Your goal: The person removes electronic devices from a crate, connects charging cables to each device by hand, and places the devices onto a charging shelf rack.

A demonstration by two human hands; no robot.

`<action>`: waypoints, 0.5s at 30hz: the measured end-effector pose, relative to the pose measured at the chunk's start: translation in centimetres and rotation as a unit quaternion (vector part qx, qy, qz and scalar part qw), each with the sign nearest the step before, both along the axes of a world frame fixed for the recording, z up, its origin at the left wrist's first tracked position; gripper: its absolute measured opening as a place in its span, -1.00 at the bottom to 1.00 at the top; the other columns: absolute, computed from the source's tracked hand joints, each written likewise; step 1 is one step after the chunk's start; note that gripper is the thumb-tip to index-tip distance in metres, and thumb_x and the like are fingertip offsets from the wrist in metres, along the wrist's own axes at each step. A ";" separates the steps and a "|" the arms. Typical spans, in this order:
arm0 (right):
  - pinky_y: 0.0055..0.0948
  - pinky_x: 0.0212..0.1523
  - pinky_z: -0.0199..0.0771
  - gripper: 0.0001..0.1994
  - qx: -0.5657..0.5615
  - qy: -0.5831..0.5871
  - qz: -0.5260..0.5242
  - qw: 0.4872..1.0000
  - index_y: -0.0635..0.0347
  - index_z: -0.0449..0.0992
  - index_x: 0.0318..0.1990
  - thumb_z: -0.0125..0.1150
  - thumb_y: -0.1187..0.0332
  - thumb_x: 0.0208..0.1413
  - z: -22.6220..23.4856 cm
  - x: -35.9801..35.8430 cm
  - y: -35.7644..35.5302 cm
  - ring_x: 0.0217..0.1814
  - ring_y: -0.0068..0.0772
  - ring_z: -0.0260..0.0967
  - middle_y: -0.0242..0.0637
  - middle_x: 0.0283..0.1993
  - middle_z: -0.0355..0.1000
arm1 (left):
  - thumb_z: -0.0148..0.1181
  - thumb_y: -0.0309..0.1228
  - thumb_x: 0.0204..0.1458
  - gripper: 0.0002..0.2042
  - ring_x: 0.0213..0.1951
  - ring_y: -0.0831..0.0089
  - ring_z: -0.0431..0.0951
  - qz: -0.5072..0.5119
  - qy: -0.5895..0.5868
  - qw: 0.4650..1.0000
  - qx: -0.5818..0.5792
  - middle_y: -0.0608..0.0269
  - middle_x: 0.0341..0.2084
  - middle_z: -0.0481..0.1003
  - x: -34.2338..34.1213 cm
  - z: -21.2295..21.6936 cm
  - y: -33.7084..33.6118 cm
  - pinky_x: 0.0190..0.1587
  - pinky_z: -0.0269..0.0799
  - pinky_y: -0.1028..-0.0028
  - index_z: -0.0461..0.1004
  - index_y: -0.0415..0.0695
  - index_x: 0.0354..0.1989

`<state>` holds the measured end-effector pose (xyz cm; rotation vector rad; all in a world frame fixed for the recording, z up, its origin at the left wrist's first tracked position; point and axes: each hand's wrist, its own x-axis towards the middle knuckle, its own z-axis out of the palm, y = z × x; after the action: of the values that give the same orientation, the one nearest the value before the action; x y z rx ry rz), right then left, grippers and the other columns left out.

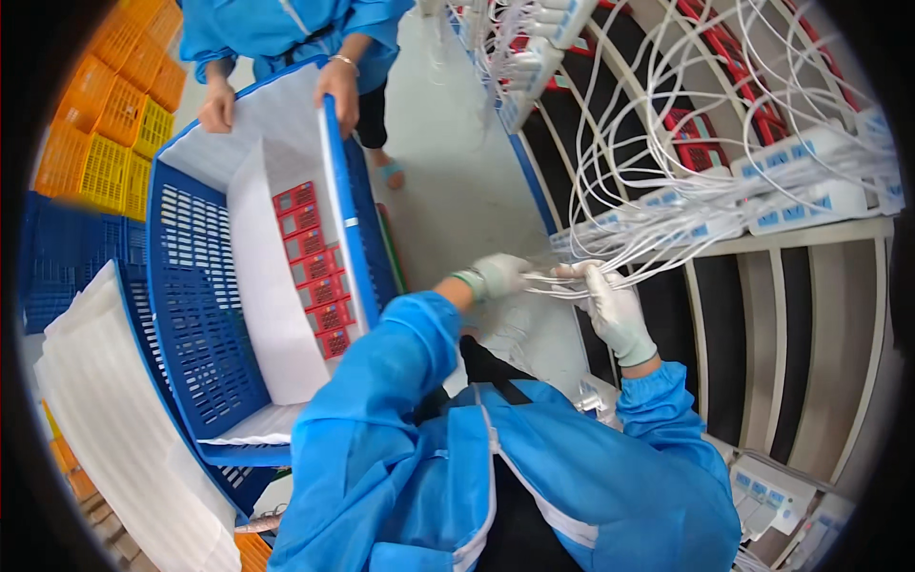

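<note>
A bunch of thin white cables point(658, 250) runs from the rack at the right to my two hands. My right hand point(615, 310), in a white glove, is closed round the cables near their loose ends. Facing it, my left hand point(498, 276), also gloved and a little blurred, pinches the cable ends; the plugs are too small and smeared to make out. Left of my arm stands a blue plastic basket point(357, 224) lined with white foam sheet. Inside it lies a row of red devices with small screens and keys point(316, 270).
A co-worker in blue point(295, 29) grips the basket's far rim with both hands. White power strips point(801, 205) and more red devices point(696, 138) fill the rack shelves. Orange crates point(119, 110) are stacked at far left. White foam sheets point(129, 410) lie at near left.
</note>
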<state>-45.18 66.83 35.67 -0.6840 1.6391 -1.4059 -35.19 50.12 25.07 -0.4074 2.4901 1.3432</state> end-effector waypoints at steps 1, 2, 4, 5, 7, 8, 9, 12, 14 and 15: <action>-0.57 -0.19 0.38 -0.65 0.022 -0.012 -0.004 1.000 0.33 0.42 -0.14 -0.26 0.23 0.29 0.5 -0.8 1.3 -0.17 -0.52 0.40 -0.20 -0.16 0.45 | -0.06 -0.12 0.06 -0.64 -0.09 0.11 0.46 -0.025 -0.035 0.999 -0.015 0.06 -0.17 0.49 0.2 0.5 -1.0 -0.02 0.33 0.28 0.47 -0.05 -0.10; -0.59 -0.23 0.38 -0.66 0.040 -0.026 0.006 0.999 0.32 0.41 -0.14 -0.24 0.22 0.29 1.3 -1.0 1.9 -0.19 -0.55 0.40 -0.19 -0.16 0.45 | -0.06 -0.13 0.06 -0.66 -0.09 0.13 0.46 -0.006 -0.034 0.998 -0.043 0.09 -0.16 0.49 1.6 -2.1 -2.2 -0.02 0.34 0.29 0.47 -0.03 -0.10; -0.61 -0.30 0.38 -0.68 -0.059 -0.133 -0.107 0.984 0.28 0.37 -0.16 -0.21 0.20 0.28 2.4 -1.1 3.3 -0.18 -0.50 0.42 -0.19 -0.20 0.46 | -0.02 -0.14 0.05 -0.67 -0.11 0.13 0.47 0.034 -0.096 0.993 -0.061 0.07 -0.20 0.50 2.3 -1.3 -3.5 -0.04 0.35 0.30 0.48 0.00 -0.10; -0.52 -0.20 0.45 -0.70 -0.087 -0.162 -0.120 0.976 0.26 0.32 -0.17 -0.19 0.18 0.27 2.5 -1.7 3.9 -0.12 -0.35 0.43 -0.15 -0.19 0.44 | -0.01 -0.16 0.04 -0.69 -0.13 0.13 0.48 0.038 -0.107 0.986 -0.122 0.06 -0.23 0.50 2.5 -1.4 -4.0 -0.04 0.35 0.29 0.48 0.00 -0.11; -0.23 -0.06 0.50 -0.71 -0.152 -0.190 -0.136 0.960 0.24 0.31 -0.17 -0.18 0.17 0.26 4.1 -2.8 5.2 -0.05 -0.14 0.41 -0.06 -0.11 0.38 | -0.01 -0.18 0.04 -0.71 -0.12 0.13 0.48 0.073 -0.109 0.979 -0.157 0.11 -0.22 0.51 3.0 -1.7 -5.0 -0.04 0.36 0.28 0.48 0.03 -0.13; -0.15 -0.04 0.49 -0.72 -0.178 -0.204 -0.142 0.952 0.24 0.30 -0.17 -0.17 0.17 0.26 4.7 -3.7 5.8 -0.04 -0.10 0.40 -0.04 -0.08 0.37 | -0.01 -0.17 0.04 -0.72 -0.12 0.13 0.48 0.099 -0.128 0.974 -0.160 0.13 -0.21 0.51 3.6 -2.0 -5.3 -0.04 0.36 0.28 0.48 0.04 -0.13; -0.14 -0.05 0.51 -0.73 -0.181 -0.194 -0.148 0.953 0.23 0.31 -0.17 -0.17 0.18 0.26 5.1 -4.5 6.4 -0.03 -0.08 0.40 -0.04 -0.09 0.37 | -0.01 -0.17 0.04 -0.72 -0.12 0.13 0.48 0.095 -0.127 0.975 -0.158 0.13 -0.21 0.51 3.7 -2.0 -5.0 -0.04 0.36 0.28 0.48 0.04 -0.13; -0.14 -0.09 0.52 -0.76 -0.194 -0.150 -0.154 0.957 0.19 0.32 -0.18 -0.14 0.20 0.25 6.8 -6.5 7.7 -0.02 -0.09 0.40 -0.06 -0.08 0.38 | 0.02 -0.24 0.04 -0.76 -0.26 0.06 0.50 0.158 -0.090 0.954 -0.239 0.03 -0.36 0.52 4.7 -2.0 -5.0 -0.18 0.39 0.26 0.47 -0.05 -0.19; -0.16 -0.09 0.52 -0.75 -0.222 -0.139 -0.142 0.955 0.18 0.33 -0.18 -0.12 0.19 0.24 7.8 -8.0 9.3 -0.03 -0.10 0.40 -0.07 -0.08 0.38 | 0.01 -0.22 0.07 -0.77 -0.31 0.07 0.50 0.191 -0.097 0.949 -0.233 0.02 -0.40 0.51 4.6 0.0 -4.8 -0.25 0.39 0.24 0.48 -0.05 -0.23; -0.21 -0.10 0.53 -0.76 -0.212 -0.121 -0.155 0.957 0.18 0.34 -0.18 -0.10 0.19 0.24 8.4 -8.0 9.2 -0.04 -0.13 0.40 -0.09 -0.07 0.38 | -0.01 -0.13 0.06 -0.73 -0.30 0.06 0.51 0.218 -0.055 0.940 -0.255 0.04 -0.40 0.52 5.5 0.1 -5.4 -0.24 0.40 0.22 0.49 -0.04 -0.26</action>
<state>-53.14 76.03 44.06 -0.4743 1.2988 -2.0179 -29.69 44.73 25.21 -1.1704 2.7248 0.7367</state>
